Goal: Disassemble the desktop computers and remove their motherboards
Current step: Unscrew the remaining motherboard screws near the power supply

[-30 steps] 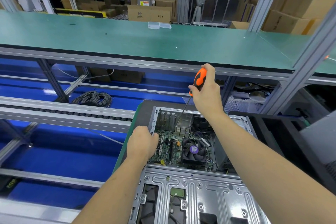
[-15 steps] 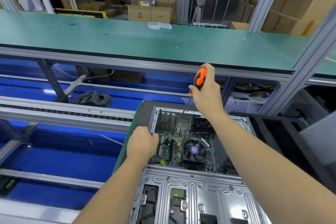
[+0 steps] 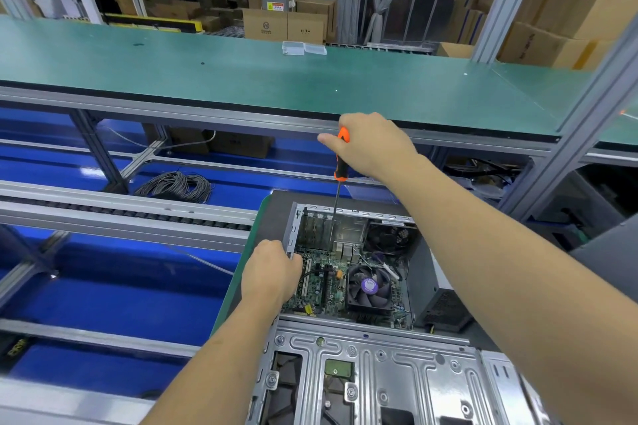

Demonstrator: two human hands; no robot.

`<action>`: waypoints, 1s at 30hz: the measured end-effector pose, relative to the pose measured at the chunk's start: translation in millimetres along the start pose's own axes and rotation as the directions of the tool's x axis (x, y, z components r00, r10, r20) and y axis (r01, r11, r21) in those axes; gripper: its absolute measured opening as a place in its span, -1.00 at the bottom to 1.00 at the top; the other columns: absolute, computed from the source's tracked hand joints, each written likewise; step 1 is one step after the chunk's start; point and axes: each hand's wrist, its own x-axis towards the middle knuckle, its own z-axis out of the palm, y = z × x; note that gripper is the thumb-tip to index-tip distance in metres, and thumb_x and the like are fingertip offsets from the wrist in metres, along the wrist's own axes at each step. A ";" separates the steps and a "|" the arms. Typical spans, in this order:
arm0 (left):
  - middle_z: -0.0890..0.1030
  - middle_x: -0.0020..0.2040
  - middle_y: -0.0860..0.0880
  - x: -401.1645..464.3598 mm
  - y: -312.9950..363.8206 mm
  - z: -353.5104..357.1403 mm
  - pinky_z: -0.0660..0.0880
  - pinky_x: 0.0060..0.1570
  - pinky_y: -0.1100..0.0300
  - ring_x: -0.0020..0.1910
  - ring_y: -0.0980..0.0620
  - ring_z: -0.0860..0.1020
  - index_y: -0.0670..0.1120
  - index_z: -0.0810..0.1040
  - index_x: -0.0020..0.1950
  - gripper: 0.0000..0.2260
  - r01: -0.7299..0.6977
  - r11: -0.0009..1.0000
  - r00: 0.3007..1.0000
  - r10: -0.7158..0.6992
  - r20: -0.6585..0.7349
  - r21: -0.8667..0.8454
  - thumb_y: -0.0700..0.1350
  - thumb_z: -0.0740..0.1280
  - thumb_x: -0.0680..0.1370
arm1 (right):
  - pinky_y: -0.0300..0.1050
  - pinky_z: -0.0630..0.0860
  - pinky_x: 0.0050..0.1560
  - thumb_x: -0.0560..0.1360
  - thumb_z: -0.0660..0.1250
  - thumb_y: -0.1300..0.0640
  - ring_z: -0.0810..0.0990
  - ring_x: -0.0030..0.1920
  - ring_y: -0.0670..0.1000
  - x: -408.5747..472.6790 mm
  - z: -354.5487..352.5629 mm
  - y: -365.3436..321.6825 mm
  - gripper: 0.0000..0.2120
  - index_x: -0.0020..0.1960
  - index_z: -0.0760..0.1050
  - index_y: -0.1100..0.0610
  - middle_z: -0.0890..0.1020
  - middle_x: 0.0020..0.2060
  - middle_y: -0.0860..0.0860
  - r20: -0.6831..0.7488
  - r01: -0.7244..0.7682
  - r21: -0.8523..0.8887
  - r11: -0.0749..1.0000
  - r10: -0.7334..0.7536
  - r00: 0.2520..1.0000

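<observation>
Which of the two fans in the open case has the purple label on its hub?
The nearer CPU fan on the motherboard; the rear case fan behind it is plain black.

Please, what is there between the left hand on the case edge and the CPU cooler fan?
In the head view, only motherboard lies between the left hand and the CPU cooler fan: white expansion slots and a black cable arching over them.

orange-and-black handle on the screwdriver (image 3: pixel 341 162); green motherboard (image 3: pixel 321 286) with yellow and white slots; purple sticker on the black fan (image 3: pixel 368 286); bare silver-grey computer case (image 3: pixel 379 366); teal-green bench top (image 3: pixel 241 79); glossy blue floor (image 3: pixel 103 290); brown cardboard boxes (image 3: pixel 283 24).
</observation>
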 end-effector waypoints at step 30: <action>0.58 -0.04 -0.10 -1.0 1.5 -0.9 0.52 -0.19 0.11 -0.15 -0.07 0.57 -0.16 0.55 0.02 -0.77 -0.002 1.000 1.000 0.002 -0.003 0.013 -0.01 0.23 0.60 | -0.03 0.32 -0.28 0.62 0.15 -0.23 0.41 -0.34 0.08 11.3 -7.2 -4.7 -0.53 -0.25 0.28 0.12 0.42 -0.33 0.02 0.098 -0.035 -0.266 0.963 0.063 0.993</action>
